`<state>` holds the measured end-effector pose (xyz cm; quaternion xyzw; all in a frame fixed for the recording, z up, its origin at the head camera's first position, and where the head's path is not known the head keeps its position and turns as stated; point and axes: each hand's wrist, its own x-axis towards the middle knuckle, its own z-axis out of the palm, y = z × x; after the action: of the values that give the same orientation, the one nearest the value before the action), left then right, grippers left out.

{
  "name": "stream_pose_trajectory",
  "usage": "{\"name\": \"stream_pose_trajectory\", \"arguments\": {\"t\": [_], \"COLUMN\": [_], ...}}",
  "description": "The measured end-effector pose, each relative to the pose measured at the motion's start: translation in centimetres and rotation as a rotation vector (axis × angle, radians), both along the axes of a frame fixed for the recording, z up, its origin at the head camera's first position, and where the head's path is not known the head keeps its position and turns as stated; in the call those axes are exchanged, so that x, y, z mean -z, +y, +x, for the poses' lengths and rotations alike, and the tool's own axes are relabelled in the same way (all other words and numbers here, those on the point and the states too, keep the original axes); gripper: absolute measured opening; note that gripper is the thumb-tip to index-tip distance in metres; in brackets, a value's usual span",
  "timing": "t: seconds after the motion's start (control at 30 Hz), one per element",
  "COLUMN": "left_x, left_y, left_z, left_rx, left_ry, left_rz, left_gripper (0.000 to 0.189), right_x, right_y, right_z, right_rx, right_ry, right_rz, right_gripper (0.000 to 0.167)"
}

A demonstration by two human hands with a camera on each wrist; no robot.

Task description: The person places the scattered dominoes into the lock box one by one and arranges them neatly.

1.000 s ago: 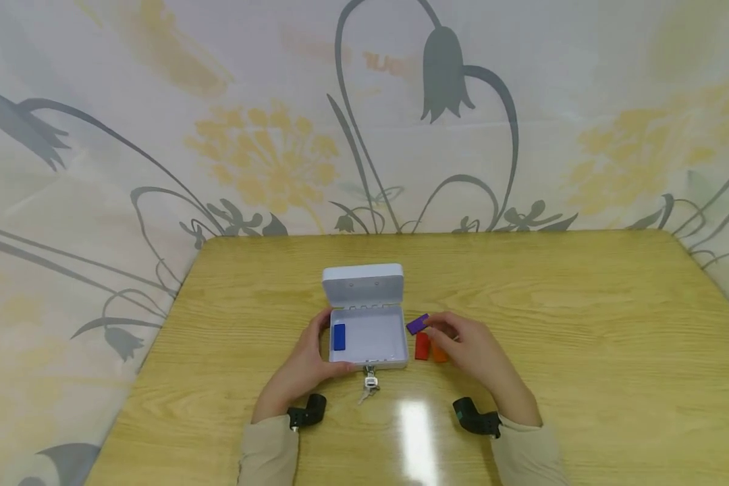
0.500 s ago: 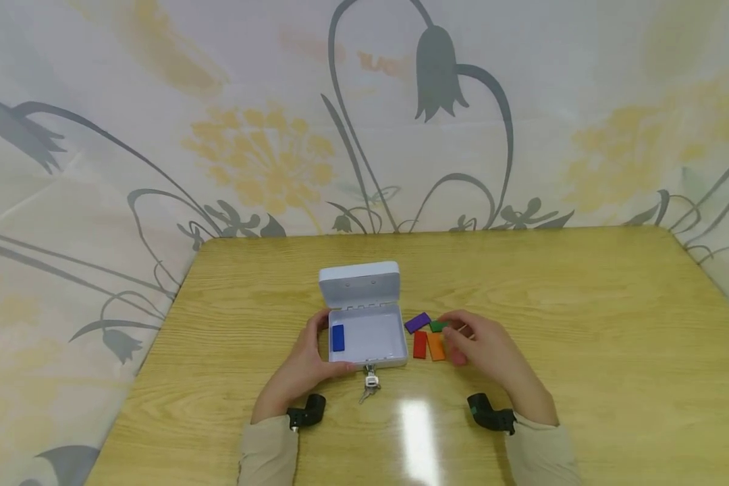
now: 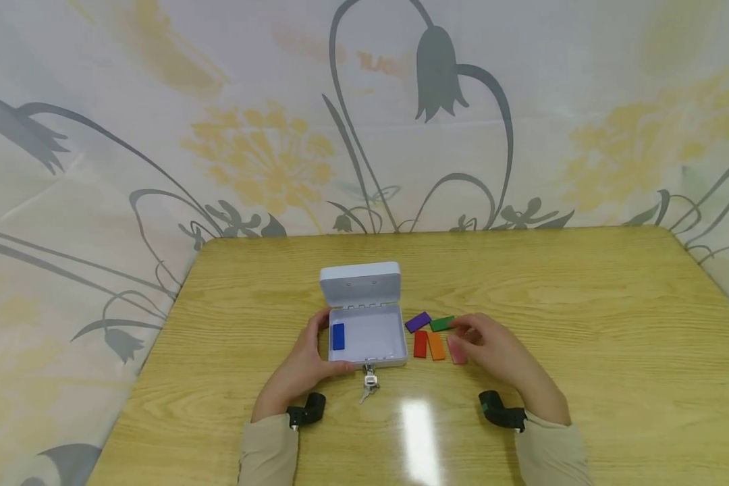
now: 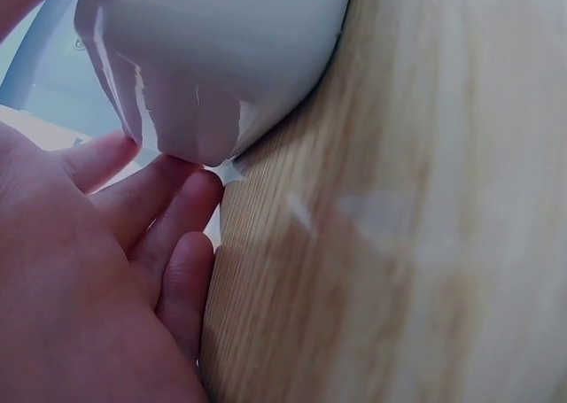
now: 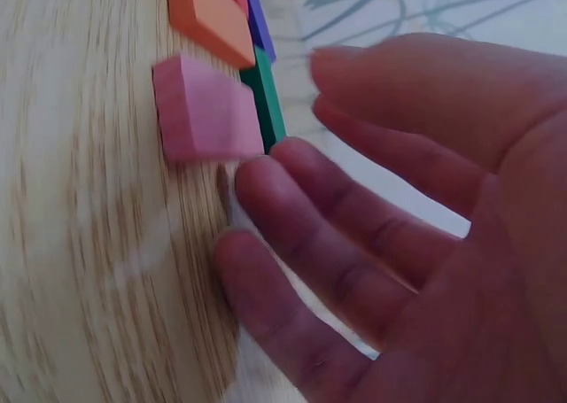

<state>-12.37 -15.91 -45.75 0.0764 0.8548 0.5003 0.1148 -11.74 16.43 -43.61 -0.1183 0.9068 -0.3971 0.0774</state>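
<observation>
A white metal cash box [image 3: 373, 334] stands with its lid raised, and a blue block [image 3: 338, 336] lies inside by the left wall. My left hand [image 3: 306, 354] grips the box's left side, thumb along the front edge; in the left wrist view its fingertips touch the box [image 4: 221, 66] at a corner. Fingers loosely bent and holding nothing, my right hand [image 3: 492, 347] hovers beside a pink block [image 3: 455, 351] and a green block [image 3: 441, 324]. The right wrist view shows its fingertips close to the pink block; whether they touch is unclear.
Right of the box lie a purple block [image 3: 418, 322], a red block [image 3: 420, 344] and an orange block [image 3: 436, 346]. Keys [image 3: 370, 383] hang from the box's front lock onto the wooden table [image 3: 583, 324]. A patterned cloth [image 3: 522, 135] rises behind the table.
My right hand has drawn away to the right, uncovering the orange, green and pink blocks. The left hand still holds the box in the same place.
</observation>
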Motion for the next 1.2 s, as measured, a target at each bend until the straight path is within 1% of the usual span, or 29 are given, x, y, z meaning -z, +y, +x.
{"name": "stream_pose_trajectory", "arguments": {"t": [0.1,0.23,0.37,0.47,0.67,0.83,1.0,1.2], "left_x": [-0.1,-0.1,-0.2,-0.2,-0.3,-0.3,-0.4,-0.2], "left_y": [0.1,0.1,0.1,0.1,0.2,0.1,0.0,0.0], "left_z": [0.0,0.1,0.0,0.0,0.1,0.3,0.2,0.1], "left_rx": [-0.005,-0.017,-0.019,-0.014,-0.018,-0.024,-0.014,-0.009], "left_ry": [-0.015,-0.038,-0.041,-0.040,-0.048,-0.054,-0.065,-0.057], "left_rz": [-0.004,-0.006,-0.006,-0.007,-0.033,-0.046,-0.036,-0.033], "left_gripper": [0.107,0.107,0.107,0.106,0.106,0.108,0.107,0.106], "right_x": [0.1,-0.1,-0.2,-0.2,0.0,0.2,0.2,-0.1], "right_y": [0.4,0.7,0.9,1.1,0.9,0.4,0.2,-0.1], "right_z": [0.0,-0.1,-0.2,0.0,0.1,0.1,0.1,0.0], "right_rx": [-0.010,-0.016,-0.011,-0.028,-0.043,-0.045,-0.041,-0.028], "right_ry": [-0.014,-0.060,-0.110,-0.126,-0.114,-0.105,-0.090,-0.065], "right_rz": [0.010,0.025,0.040,0.063,0.085,0.117,0.155,0.210], "right_gripper": [0.029,0.035,0.042,0.045,0.047,0.043,0.043,0.044]}}
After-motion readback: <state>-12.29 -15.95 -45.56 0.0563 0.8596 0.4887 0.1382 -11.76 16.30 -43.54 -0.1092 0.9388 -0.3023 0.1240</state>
